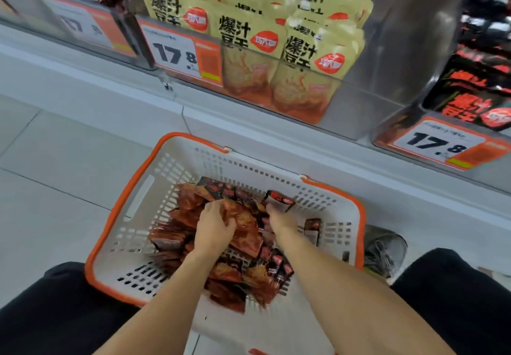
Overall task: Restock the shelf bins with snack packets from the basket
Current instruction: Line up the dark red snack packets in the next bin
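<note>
A white basket point(143, 197) with an orange rim stands on the floor between my knees, holding several small red and black snack packets point(249, 271). My left hand point(213, 230) is down in the pile, its fingers curled round a bunch of packets. My right hand point(282, 220) reaches into the pile beside it and pinches a black packet point(280, 199) at the far side. Above, a clear shelf bin point(345, 100) holds beige packets point(249, 39). A bin at the right point(398, 130) holds black packets point(470, 91).
Orange price tags reading 17.8 point(179, 53) point(437, 143) hang on the bin fronts. A white shelf base point(96, 78) runs behind the basket. A grey shoe point(384, 249) sits right of the basket. Pale floor tiles point(55, 174) lie to the left.
</note>
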The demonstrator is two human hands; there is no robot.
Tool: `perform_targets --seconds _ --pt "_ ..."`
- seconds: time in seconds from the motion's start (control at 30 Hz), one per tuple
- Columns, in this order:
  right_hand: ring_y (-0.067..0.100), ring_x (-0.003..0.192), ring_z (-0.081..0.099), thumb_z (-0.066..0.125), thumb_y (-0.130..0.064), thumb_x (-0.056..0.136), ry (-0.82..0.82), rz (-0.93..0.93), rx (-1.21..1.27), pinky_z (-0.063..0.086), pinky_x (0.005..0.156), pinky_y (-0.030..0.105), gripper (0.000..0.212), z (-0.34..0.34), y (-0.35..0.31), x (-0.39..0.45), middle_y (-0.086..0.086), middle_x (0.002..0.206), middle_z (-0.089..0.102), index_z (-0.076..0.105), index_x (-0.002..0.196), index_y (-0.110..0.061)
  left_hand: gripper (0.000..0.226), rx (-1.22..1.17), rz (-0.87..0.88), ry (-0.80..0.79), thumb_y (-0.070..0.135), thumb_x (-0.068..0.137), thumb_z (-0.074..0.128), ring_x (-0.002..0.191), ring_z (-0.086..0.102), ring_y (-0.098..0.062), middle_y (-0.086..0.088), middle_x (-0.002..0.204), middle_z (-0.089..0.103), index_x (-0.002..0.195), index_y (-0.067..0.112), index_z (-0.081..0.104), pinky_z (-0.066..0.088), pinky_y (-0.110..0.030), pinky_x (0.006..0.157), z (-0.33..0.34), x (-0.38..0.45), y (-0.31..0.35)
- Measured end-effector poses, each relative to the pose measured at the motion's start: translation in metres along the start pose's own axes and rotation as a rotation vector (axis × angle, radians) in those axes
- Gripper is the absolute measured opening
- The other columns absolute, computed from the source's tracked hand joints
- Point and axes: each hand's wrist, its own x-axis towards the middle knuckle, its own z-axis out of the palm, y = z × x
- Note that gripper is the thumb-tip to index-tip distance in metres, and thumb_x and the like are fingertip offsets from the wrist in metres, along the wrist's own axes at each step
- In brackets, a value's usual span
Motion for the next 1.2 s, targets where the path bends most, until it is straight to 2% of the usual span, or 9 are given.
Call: perform_targets --seconds 0.17,0.27,0.4,0.5,0.63,0.73,0.93,1.07,1.2 --pt "0.018 0.059 0.07 0.082 -0.018 0.081 -0.003 0.1 0.217 0.054 0.045 0.024 0.054 0.015 -0.001 0.033 0.011 0.1 0.072 0.056 0.125 0.001 0.054 -0.016 -0.054 -0.032 0.027 0.096 0.062 0.129 0.048 -0.02 -0.004 0.145 0.044 0.145 0.014 0.043 0.047 -0.035 0.103 0.013 0.014 -0.006" --pt "0.015 0.055 0.065 0.075 -0.006 0.086 -0.132 0.218 0.22 0.06 0.057 0.028 0.032 0.022 0.006 0.028 0.008 0.087 0.073 0.063 0.115 0.002 0.049 -0.064 -0.135 -0.008 0.031 0.096 0.062 0.092 0.058 -0.01 -0.006 0.136 0.047 0.139 0.011 0.048 0.047 -0.029 0.079 0.017 0.014 0.003" --pt "0.016 0.068 0.065 0.066 -0.001 0.092 -0.44 0.244 0.152 0.058 0.061 0.026 0.003 0.004 0.016 -0.017 0.01 0.077 0.07 0.067 0.094 0.0 0.041 -0.291 -0.326 -0.002 0.039 0.094 0.066 0.091 0.062 -0.021 0.0 0.106 0.059 0.116 0.006 0.054 0.045 -0.031 0.071 0.021 0.006 0.009" --pt "0.021 0.075 0.072 0.074 -0.005 0.087 -0.493 0.125 -0.044 0.06 0.066 0.032 0.02 -0.02 0.02 -0.04 0.011 0.084 0.075 0.067 0.105 -0.003 0.04 -0.488 -0.442 0.055 0.032 0.094 0.067 0.077 0.06 -0.019 -0.005 0.091 0.063 0.117 0.0 0.061 0.044 -0.031 0.062 0.02 -0.009 0.018" --pt "0.027 0.091 0.074 0.087 -0.019 0.076 -0.431 -0.171 -0.318 0.06 0.077 0.038 0.045 -0.074 -0.001 -0.061 0.009 0.097 0.076 0.066 0.114 -0.006 0.035 -0.515 -0.269 0.014 0.03 0.093 0.069 0.095 0.066 -0.027 -0.007 0.099 0.07 0.115 0.005 0.064 0.053 -0.035 0.078 0.01 -0.034 0.043" --pt "0.02 0.096 0.07 0.087 -0.02 0.075 -0.318 -0.437 -0.422 0.057 0.08 0.03 0.049 -0.125 -0.03 -0.088 0.002 0.105 0.07 0.061 0.117 -0.014 0.011 -0.431 -0.031 -0.041 0.025 0.092 0.07 0.076 0.063 -0.016 0.0 0.083 0.067 0.093 0.016 0.063 0.046 -0.027 0.07 -0.008 -0.055 0.077" --pt "0.018 0.082 0.07 0.08 -0.015 0.083 -0.233 -0.902 -0.686 0.057 0.075 0.036 0.016 -0.214 -0.074 -0.166 0.004 0.085 0.072 0.068 0.094 -0.014 0.008 -0.401 0.4 -0.219 0.019 0.092 0.071 0.076 0.069 -0.007 0.002 0.083 0.074 0.098 0.015 0.067 0.053 -0.024 0.069 -0.032 -0.107 0.165" --pt "0.011 0.075 0.068 0.078 -0.012 0.084 -0.015 -1.126 -0.58 0.056 0.075 0.033 0.014 -0.279 -0.104 -0.232 0.002 0.08 0.07 0.068 0.094 -0.013 0.018 -0.442 0.585 0.019 0.024 0.089 0.074 0.087 0.062 0.002 0.011 0.093 0.068 0.102 0.017 0.063 0.045 -0.01 0.075 -0.043 -0.139 0.231" --pt "-0.004 0.066 0.064 0.078 -0.017 0.084 0.41 -1.27 -0.366 0.048 0.066 0.01 0.019 -0.336 -0.122 -0.279 -0.006 0.072 0.066 0.06 0.081 -0.021 0.041 -0.379 0.837 0.411 0.027 0.086 0.077 0.111 0.048 -0.009 0.01 0.114 0.053 0.12 0.022 0.055 0.035 -0.012 0.095 -0.06 -0.153 0.279"
